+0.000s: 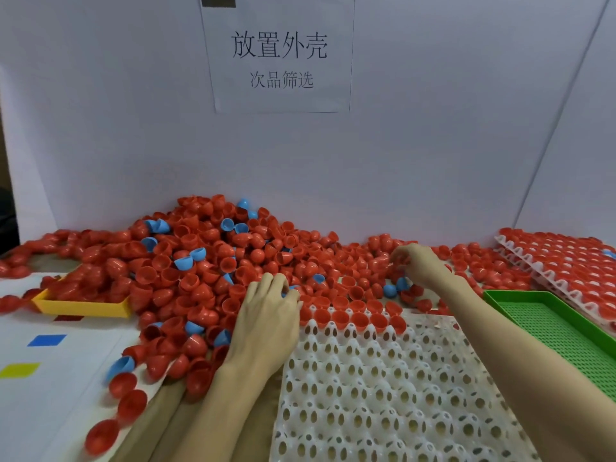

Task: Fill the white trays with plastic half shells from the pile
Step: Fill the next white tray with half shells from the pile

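Observation:
A big pile of red half shells point(200, 261) with some blue ones mixed in covers the table from left to middle. A white tray point(393, 395) with many holes lies in front of me; its far row holds several red shells point(350, 320). My left hand point(266, 328) rests at the pile's edge by the tray's far left corner, fingers curled over shells, a blue one showing at its fingertips. My right hand point(416, 265) reaches into the pile beyond the tray, fingers bent round red shells; what it holds is hidden.
A green perforated tray point(566, 331) lies to the right. Behind it stand stacked white trays full of red shells point(566, 261). A yellow tray point(83, 306) sits half buried at the left. White partition walls with a paper sign point(280, 55) close the back.

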Available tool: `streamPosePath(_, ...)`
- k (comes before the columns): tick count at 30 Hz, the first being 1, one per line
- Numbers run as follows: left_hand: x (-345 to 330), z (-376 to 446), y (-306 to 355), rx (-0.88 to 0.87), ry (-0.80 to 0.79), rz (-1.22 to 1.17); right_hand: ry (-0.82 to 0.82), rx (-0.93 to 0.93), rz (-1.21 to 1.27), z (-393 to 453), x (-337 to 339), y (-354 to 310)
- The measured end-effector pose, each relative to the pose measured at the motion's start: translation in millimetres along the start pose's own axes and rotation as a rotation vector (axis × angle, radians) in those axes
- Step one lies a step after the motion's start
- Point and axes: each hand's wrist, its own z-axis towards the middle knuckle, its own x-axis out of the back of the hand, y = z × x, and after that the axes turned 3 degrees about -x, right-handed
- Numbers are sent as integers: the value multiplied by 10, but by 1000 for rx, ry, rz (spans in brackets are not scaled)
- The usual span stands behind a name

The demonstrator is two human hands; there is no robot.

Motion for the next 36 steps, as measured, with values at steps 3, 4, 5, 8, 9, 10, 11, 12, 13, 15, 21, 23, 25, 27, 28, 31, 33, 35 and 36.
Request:
streamPosePath(3,16,6,4,1,17,4,151,8,231,-159,161,-37)
streamPosePath(4,30,13,17,-3,28,4,183,0,337,-244,228,-65)
streamPosePath(5,52,22,34,-6,40,-5,179,-10,464,-349,300,-105)
streamPosePath(8,112,49,125,-24,68,-81,34,-20,831,-737,468,-254)
streamPosePath(9,129,59,173,-38,83,-154,-12,-10,901,-873,510,-300)
streamPosePath(10,148,64,233,-45,91,-258,-55,9,943,-1008,539,-336)
streamPosePath(11,168,70,305,-38,80,-386,-97,38,968,-1135,557,-369)
streamPosePath(12,186,70,382,-20,45,-531,-145,74,983,-1258,566,-400)
streamPosePath(13,197,63,464,1,-3,-673,-196,112,984,-1370,566,-430)
streamPosePath(15,213,45,629,26,-78,-880,-262,175,929,-1549,561,-488)
streamPosePath(21,139,-4,801,117,-43,-1087,-330,260,869,-1743,510,-496)
streamPosePath(23,133,1,781,213,-53,-1157,-246,277,899,-1760,512,-463)
streamPosePath(25,129,19,764,297,-95,-1271,-136,349,807,-1766,524,-433)
streamPosePath(27,136,18,775,327,-125,-1333,-107,422,752,-1781,542,-425)
streamPosePath(28,133,7,784,320,-109,-1308,-100,441,737,-1791,545,-430)
streamPosePath(31,130,-39,834,217,-4,-1106,-35,425,694,-1819,510,-454)
streamPosePath(33,136,-62,870,107,33,-1013,-58,372,745,-1826,499,-471)
streamPosePath(35,143,-69,895,-22,24,-942,-113,353,790,-1833,484,-466)
streamPosePath(36,146,-72,903,-83,11,-902,-139,365,790,-1835,475,-461)
